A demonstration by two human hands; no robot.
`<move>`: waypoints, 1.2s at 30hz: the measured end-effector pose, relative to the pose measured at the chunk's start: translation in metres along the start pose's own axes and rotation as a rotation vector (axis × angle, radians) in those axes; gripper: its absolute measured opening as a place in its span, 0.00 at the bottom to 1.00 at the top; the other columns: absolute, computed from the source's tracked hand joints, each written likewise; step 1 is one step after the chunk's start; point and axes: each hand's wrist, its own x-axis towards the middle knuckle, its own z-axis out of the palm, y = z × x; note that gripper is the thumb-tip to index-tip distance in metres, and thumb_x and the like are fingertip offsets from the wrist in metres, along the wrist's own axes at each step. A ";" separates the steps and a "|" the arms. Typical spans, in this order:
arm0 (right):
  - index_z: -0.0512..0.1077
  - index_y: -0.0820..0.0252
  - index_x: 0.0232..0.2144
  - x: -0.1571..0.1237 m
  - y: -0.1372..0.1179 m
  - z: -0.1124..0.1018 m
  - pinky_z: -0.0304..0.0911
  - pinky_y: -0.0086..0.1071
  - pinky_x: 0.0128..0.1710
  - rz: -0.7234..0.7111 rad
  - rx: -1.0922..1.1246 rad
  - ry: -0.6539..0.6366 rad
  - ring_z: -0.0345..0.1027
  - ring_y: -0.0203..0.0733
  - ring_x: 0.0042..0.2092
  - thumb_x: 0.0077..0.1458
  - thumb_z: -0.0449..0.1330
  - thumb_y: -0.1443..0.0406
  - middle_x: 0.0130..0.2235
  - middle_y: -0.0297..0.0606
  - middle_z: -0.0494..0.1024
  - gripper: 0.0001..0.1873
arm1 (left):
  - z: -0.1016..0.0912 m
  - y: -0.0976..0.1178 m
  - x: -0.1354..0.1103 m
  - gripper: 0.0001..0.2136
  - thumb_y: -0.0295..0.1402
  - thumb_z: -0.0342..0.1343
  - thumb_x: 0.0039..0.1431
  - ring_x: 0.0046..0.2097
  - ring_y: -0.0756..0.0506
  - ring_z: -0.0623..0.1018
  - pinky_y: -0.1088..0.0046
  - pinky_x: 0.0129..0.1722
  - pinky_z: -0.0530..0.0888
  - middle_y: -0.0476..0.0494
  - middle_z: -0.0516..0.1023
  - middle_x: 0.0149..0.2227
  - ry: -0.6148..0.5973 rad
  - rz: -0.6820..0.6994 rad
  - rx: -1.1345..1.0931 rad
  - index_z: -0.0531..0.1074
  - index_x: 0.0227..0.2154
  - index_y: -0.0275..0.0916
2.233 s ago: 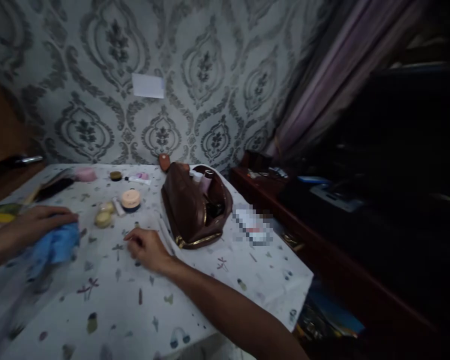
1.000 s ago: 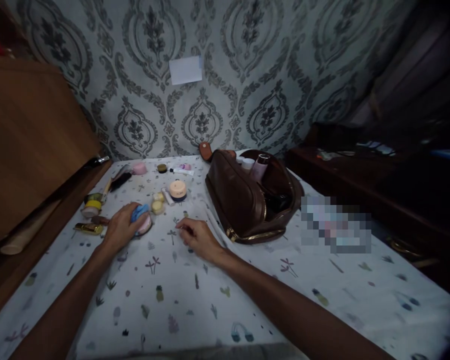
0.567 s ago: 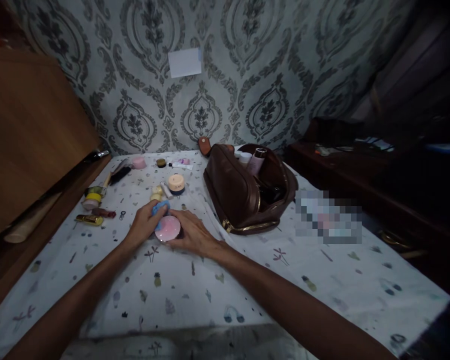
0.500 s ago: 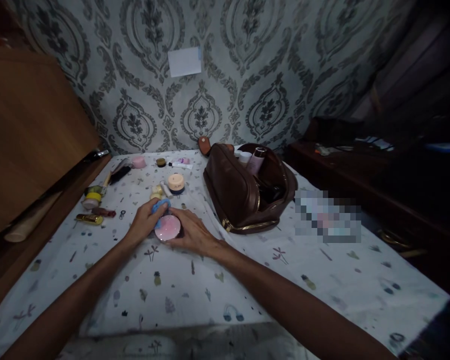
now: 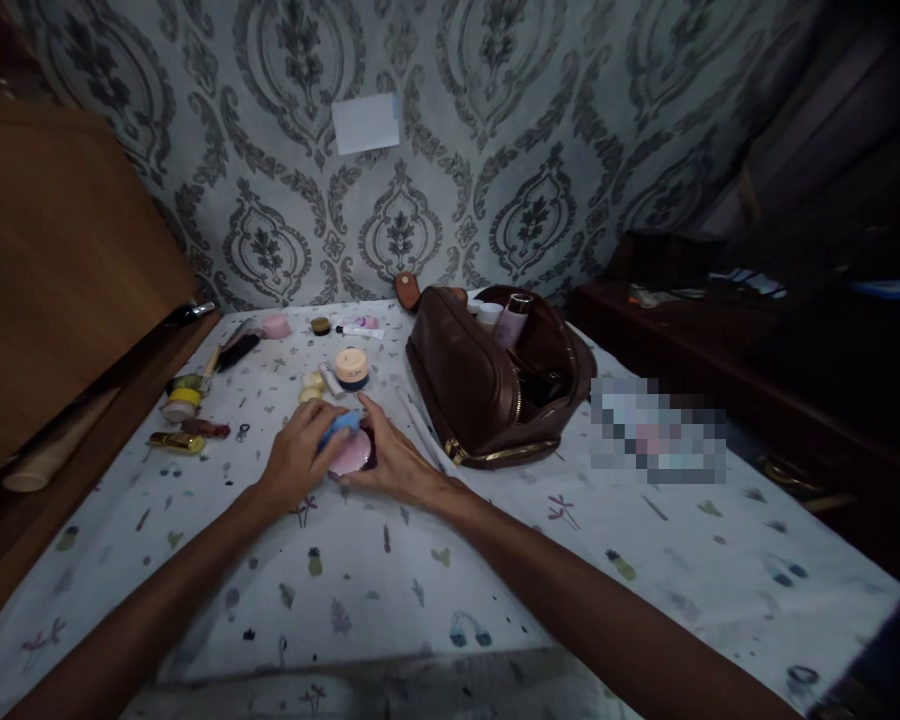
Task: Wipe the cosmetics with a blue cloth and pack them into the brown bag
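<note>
A round pink compact [image 5: 352, 452] lies on the patterned tablecloth [image 5: 495, 560] between both my hands. My left hand [image 5: 300, 455] presses a small blue cloth [image 5: 340, 428] onto the compact's top, fingers curled over it. My right hand [image 5: 394, 462] cups the compact from the right side, fingers closed against its edge. An open brown leather pouch [image 5: 487, 385] with bottles standing in it sits just right of my hands.
Small jars [image 5: 352, 366], a tube [image 5: 360, 328], a gold lipstick [image 5: 174, 441] and brushes [image 5: 232, 350] lie scattered at the left and back of the table. A wooden headboard [image 5: 60, 260] rises at the left. A dark wooden shelf [image 5: 720, 380] runs along the right.
The view swung left. My left hand carried the blue cloth and the pink compact to the middle, my right hand closed on the compact, and the cloth now lies over its top.
</note>
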 end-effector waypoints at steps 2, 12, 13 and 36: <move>0.36 0.59 0.70 0.000 0.002 0.001 0.58 0.49 0.59 -0.001 0.016 0.008 0.58 0.57 0.63 0.40 0.73 0.57 0.62 0.54 0.63 0.66 | 0.002 0.005 0.003 0.15 0.38 0.44 0.69 0.47 0.42 0.72 0.65 0.45 0.71 0.39 0.73 0.45 -0.066 0.137 0.080 0.73 0.46 0.39; 0.35 0.56 0.70 0.000 0.001 0.001 0.59 0.49 0.56 0.013 -0.032 -0.012 0.64 0.55 0.56 0.38 0.74 0.60 0.53 0.47 0.71 0.68 | -0.015 -0.018 -0.004 0.12 0.37 0.47 0.67 0.40 0.43 0.73 0.69 0.34 0.69 0.42 0.73 0.36 -0.067 0.179 0.367 0.74 0.36 0.38; 0.36 0.55 0.70 0.000 0.000 0.000 0.59 0.49 0.56 0.020 -0.026 -0.007 0.65 0.55 0.56 0.38 0.74 0.60 0.53 0.47 0.72 0.68 | -0.019 -0.018 -0.005 0.11 0.36 0.48 0.67 0.39 0.43 0.72 0.70 0.33 0.68 0.43 0.73 0.35 -0.083 0.205 0.378 0.74 0.34 0.38; 0.40 0.54 0.70 -0.003 -0.009 0.001 0.61 0.48 0.58 -0.141 -0.035 0.036 0.62 0.54 0.60 0.45 0.70 0.64 0.60 0.50 0.66 0.59 | -0.004 0.004 -0.010 0.12 0.35 0.48 0.68 0.40 0.44 0.73 0.69 0.37 0.71 0.40 0.74 0.39 0.024 0.264 0.218 0.75 0.44 0.38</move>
